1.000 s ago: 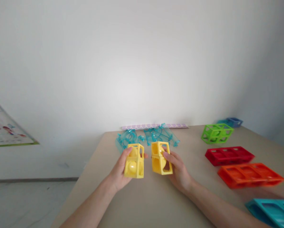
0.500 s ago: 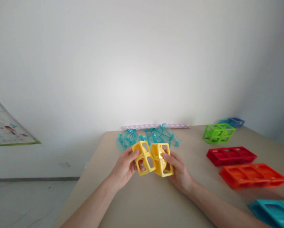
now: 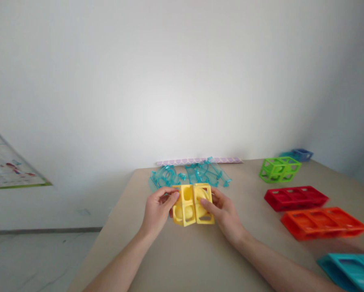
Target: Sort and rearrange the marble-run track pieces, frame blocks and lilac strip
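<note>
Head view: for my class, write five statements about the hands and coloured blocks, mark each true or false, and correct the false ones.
1. The left hand holds a yellow openwork block. True.
2. The right hand is empty. False: it holds a second yellow openwork block.
3. The red block lies between the green openwork block and the orange block. True.
4. The green openwork block is hand-held. False: it rests on the tabletop.
5. The orange block has three openings on top. True.
</note>
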